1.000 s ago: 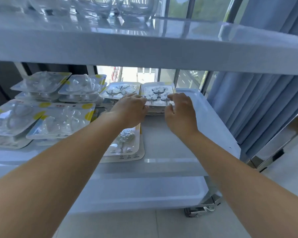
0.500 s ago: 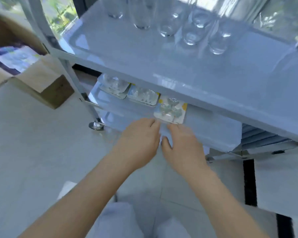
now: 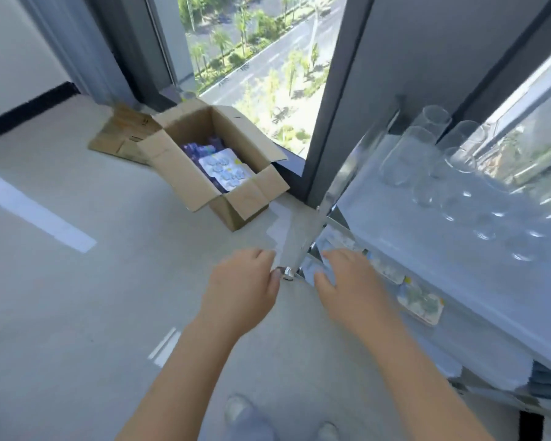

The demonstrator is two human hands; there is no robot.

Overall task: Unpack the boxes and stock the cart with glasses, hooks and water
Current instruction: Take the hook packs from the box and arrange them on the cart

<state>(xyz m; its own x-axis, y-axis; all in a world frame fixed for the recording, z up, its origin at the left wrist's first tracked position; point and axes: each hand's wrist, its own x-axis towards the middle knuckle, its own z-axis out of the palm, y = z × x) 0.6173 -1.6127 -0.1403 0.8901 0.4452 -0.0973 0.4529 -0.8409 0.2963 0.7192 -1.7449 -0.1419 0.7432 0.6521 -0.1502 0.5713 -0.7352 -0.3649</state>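
A pale grey floor [image 3: 77, 297] is seen beside tall windows, with a street and trees far below. An open cardboard box [image 3: 217, 173] stands on the floor by the window frame, its flaps spread; a flattened carton [image 3: 121, 138] lies just behind it. Inside the box a blister pack of hooks [image 3: 225, 168] lies on top of purple-wrapped goods that cannot be identified.

At the right stands the cart [image 3: 427, 249]. Clear glasses [image 3: 442, 173] are grouped toward the far edge of its top shelf. On the shelf below, hook packs [image 3: 420, 302] are lined along the near edge, partly hidden by the shelf above.

The left hand [image 3: 242, 288] is held over the floor near the cart's corner post, fingers loosely curled and nothing held. The right hand [image 3: 350, 281] is at the near corner of the lower shelf, fingers relaxed and spread, also holding nothing; whether it touches the shelf cannot be told.

The next pack in the box is judged to be light and flat, with a stiff card back and a thin plastic bubble that would dent if squeezed. It is best taken by the card edges, thumb above and fingers beneath. The plastic may be slippery, so a firm pinch at the border is advised.
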